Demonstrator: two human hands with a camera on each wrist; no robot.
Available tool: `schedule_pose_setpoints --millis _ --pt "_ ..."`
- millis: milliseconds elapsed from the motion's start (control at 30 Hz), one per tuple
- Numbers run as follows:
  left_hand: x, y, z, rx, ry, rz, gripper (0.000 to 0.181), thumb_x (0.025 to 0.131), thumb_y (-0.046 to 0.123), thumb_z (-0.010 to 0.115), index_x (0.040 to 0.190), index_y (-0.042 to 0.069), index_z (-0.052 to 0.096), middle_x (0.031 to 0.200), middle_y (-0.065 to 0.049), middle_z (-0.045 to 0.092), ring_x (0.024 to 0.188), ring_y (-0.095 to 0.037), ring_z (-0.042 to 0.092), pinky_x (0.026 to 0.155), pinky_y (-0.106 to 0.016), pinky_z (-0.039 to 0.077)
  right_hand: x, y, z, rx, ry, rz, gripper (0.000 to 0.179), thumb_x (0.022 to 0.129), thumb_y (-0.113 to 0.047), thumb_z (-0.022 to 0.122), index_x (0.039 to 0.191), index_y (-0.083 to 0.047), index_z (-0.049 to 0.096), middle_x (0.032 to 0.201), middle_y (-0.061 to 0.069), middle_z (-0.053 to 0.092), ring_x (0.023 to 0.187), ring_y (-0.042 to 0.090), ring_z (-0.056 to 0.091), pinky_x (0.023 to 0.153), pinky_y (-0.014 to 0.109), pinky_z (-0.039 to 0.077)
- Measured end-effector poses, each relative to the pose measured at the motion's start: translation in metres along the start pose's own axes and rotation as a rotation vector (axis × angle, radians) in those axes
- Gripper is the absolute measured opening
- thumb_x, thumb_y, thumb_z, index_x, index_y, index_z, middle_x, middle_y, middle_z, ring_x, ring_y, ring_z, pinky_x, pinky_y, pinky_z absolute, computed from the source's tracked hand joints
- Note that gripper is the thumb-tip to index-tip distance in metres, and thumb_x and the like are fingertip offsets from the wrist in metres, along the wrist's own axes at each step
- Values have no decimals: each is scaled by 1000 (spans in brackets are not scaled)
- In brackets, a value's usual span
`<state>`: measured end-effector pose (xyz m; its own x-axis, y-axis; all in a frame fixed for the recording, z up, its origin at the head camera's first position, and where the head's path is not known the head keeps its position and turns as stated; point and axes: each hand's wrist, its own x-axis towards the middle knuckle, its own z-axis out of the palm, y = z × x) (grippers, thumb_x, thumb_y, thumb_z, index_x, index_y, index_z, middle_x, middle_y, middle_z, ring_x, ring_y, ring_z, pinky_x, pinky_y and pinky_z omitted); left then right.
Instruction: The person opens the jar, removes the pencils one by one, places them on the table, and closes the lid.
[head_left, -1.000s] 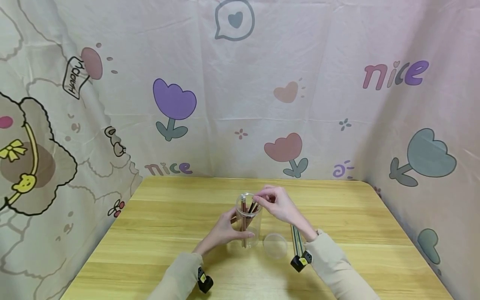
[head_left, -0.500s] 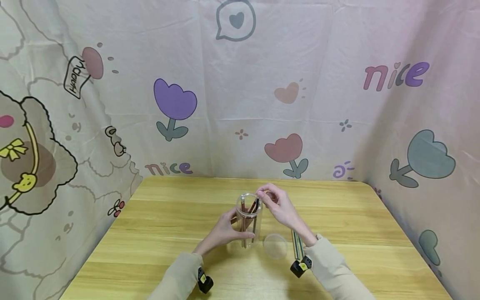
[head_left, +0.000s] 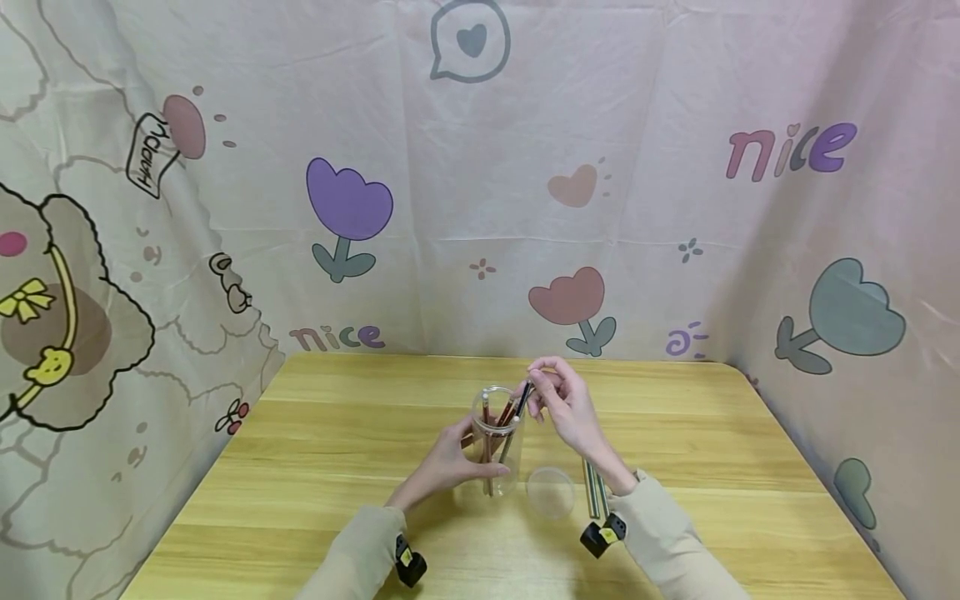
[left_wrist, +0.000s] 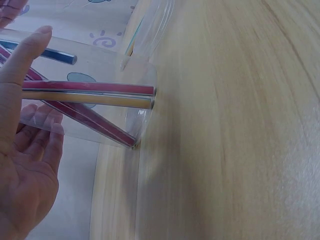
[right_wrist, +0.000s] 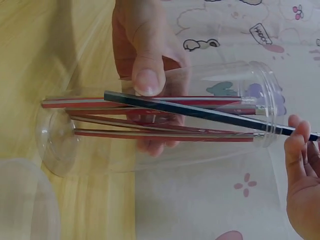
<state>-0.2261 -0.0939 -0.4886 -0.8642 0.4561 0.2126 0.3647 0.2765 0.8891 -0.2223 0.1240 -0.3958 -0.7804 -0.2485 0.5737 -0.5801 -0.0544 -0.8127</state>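
Dark silver-striped pencil (right_wrist: 200, 113) in pinched right grip (head_left: 566, 407), left grip (head_left: 448, 457) curled round jar (right_wrist: 202, 82)

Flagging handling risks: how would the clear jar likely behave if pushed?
Tall and narrow, the clear jar may tip. It looks like smooth plastic, so probably light and somewhat slippery. The red pencils, some slanting inside, could shift.

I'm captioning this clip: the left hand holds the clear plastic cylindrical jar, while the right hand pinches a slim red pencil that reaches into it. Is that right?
Only the colour is wrong: the right hand pinches a slim dark pencil that reaches into the clear plastic cylindrical jar, as the right wrist view shows. The left hand does hold that jar.
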Motion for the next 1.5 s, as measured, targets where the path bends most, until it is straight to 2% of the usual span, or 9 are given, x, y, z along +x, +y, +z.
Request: schedule_pose_setpoints --millis 233,500,800,900,1033,1100,1200,1500 --pt "1 -1 0 18 -6 -1 77 74 29 90 140 13 53 141 -12 62 129 -36 60 112 -54 49 0 -5 -6 1 -17 -62 19 103 4 45 117 14 52 88 39 65 57 6 63 46 32 58" --pt "0 0 0 11 1 -18 75 74 27 90 139 14 55 140 -11 62 130 -36 59 113 -57 47 3 -13 -15 -63 -31 -157 19 99 13 46 116 16 54 87 37 65 60 11 66 51 31 61" --pt "1 0 0 -23 5 -8 74 74 21 90 138 12 55 140 -14 62 131 -38 58 113 -56 47 3 -23 -29 -86 -41 -184 22 97 17 47 117 18 53 90 34 65 65 9 67 57 27 62" --pt "0 1 0 -24 5 -9 73 74 21 90 137 12 56 139 -13 62 131 -38 58 113 -56 47 3 -24 -34 -53 -29 -201 23 96 17 47 119 19 52 93 26 70 66 9 67 58 26 62" --pt "-1 2 0 -25 5 -19 73 73 22 90 137 12 56 138 -13 63 130 -37 59 113 -57 46 2 -26 -40 11 -13 -226 24 96 18 47 120 18 52 98 7 75 67 11 68 59 25 61" --pt "-1 2 0 -23 5 -23 73 73 23 90 137 12 56 138 -12 63 130 -37 59 114 -57 46 2 -27 -44 44 -9 -227 26 97 18 46 121 15 54 100 1 75 68 11 68 60 24 62" --pt "-1 1 -1 -24 3 -20 73 73 23 90 137 13 56 136 -11 64 130 -36 59 114 -55 46 1 -28 -49 92 -7 -216 28 97 17 46 122 9 56 101 2 76 69 11 68 62 24 62" --pt "0 0 0 -26 1 7 69 74 21 90 134 13 57 133 -10 66 130 -34 60 114 -53 47 -4 -32 -64 194 70 -96 27 100 10 48 120 -3 61 102 2 76 75 9 70 66 24 63"
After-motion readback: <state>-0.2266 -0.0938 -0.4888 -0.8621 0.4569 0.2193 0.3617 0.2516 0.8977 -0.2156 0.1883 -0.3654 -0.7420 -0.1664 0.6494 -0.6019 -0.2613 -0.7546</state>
